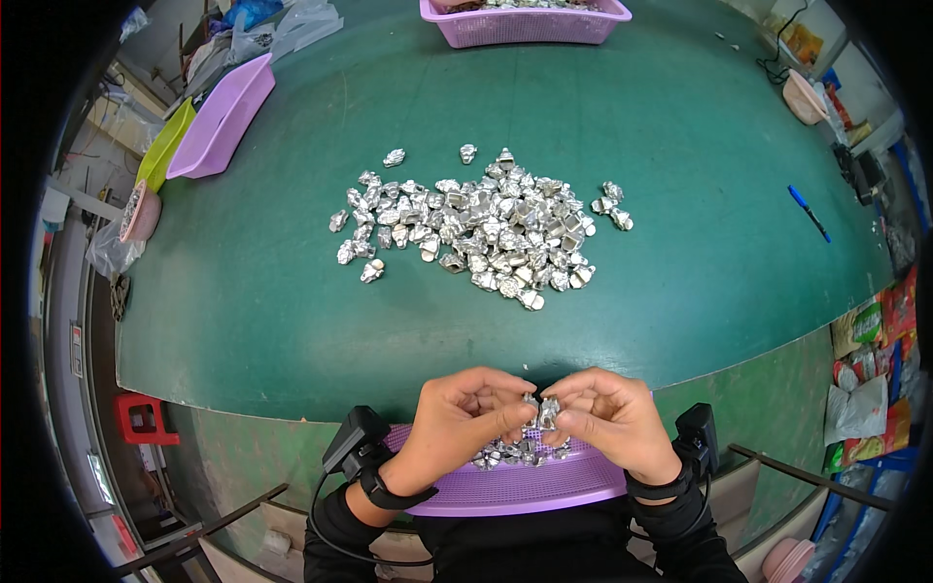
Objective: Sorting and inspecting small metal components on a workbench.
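Note:
Over a purple basket (520, 494) at the table's near edge, my two hands are close together. My left hand (466, 413) is closed, pinching a small shiny silver metal piece (530, 410) between thumb and fingers. Right beside it, my right hand (607, 418) pinches another silver metal piece (548, 414). The two pieces are side by side; whether they touch or are joined I cannot tell. Below my fingers, several similar silver pieces (510, 454) lie in the basket. A large heap of such silver pieces (505, 223) spreads over the middle of the green table (680, 282).
A purple basket (535, 29) with small pieces stands at the far edge. Purple (224, 121) and yellow-green (167, 146) baskets lean at the left edge. A blue pen (809, 214) lies on the right. A red stool (146, 420) stands on the floor to the left.

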Tool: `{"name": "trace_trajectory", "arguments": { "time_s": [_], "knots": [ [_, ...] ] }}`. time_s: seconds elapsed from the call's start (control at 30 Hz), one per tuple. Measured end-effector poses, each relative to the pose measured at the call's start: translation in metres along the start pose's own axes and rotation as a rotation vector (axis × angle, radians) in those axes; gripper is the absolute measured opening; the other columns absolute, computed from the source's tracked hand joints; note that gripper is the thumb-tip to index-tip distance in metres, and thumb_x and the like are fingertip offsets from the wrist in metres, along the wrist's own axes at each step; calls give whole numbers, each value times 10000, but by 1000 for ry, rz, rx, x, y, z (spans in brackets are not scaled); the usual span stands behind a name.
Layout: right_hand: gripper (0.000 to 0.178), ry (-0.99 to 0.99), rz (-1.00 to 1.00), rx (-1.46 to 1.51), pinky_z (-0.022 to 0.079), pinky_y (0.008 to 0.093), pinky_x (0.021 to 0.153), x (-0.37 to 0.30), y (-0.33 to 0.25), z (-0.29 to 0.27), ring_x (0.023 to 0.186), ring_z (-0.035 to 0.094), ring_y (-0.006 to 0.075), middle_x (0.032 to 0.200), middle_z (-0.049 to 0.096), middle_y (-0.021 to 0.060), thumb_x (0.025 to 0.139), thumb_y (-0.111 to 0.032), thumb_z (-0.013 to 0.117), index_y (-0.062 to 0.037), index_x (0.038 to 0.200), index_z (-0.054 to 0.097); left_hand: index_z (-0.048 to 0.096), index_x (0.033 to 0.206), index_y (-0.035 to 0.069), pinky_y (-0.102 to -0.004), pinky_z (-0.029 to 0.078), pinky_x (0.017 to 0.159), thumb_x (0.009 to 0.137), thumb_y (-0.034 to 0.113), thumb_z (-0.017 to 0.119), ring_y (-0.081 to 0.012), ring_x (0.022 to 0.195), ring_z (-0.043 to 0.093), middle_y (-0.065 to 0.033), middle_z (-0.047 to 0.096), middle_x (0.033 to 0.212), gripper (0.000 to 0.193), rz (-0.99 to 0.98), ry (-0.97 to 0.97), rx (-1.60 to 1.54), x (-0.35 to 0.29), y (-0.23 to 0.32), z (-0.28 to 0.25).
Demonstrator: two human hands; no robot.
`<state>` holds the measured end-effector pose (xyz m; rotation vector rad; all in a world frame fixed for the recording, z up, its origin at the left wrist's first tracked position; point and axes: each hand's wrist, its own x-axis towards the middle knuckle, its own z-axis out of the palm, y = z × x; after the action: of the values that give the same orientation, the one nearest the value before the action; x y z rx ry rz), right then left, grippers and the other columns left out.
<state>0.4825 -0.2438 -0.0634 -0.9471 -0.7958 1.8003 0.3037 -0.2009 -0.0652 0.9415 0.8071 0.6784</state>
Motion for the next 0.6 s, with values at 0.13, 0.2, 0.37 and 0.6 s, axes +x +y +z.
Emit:
{"name": "trace_trajectory", "arguments": {
  "time_s": [0.13, 0.2, 0.37, 0.6],
  "knots": [
    [226, -105, -15, -171, 455, 214, 614, -5, -8, -6, 707, 571, 96, 849, 594, 84, 796, -78, 576, 22, 989, 515, 541, 1012, 10, -200, 443, 538, 732, 53, 638, -76, 590, 555, -44, 596, 664, 299, 87, -210, 397, -7, 11, -9],
    [230, 128, -42, -696, 429, 208, 592, -4, -20, -15, 661, 536, 61, 805, 586, 56, 775, -109, 607, 5, 963, 537, 514, 1056, 25, -230, 441, 561, 709, 100, 660, -130, 620, 565, -55, 590, 697, 384, 47, -187, 583, -3, 23, -16],
    [260, 496, -322, -1036, 427, 282, 645, 45, -36, -39, 709, 518, 178, 785, 542, 98, 745, -109, 609, -22, 978, 533, 466, 1107, 39, -369, 373, 808, 714, 149, 621, -305, 963, 439, -154, 455, 1036, 436, 441, 216, 1226, 42, 34, -36],
    [322, 320, -555, -1256, 403, 371, 753, 56, -9, -13, 889, 461, 330, 1013, 448, 157, 707, -30, 578, -43, 1021, 508, 506, 999, 65, -355, 369, 803, 660, 102, 648, -314, 938, 425, -144, 434, 1017, 369, 466, 205, 1338, 53, 14, -22]
  ]
}}
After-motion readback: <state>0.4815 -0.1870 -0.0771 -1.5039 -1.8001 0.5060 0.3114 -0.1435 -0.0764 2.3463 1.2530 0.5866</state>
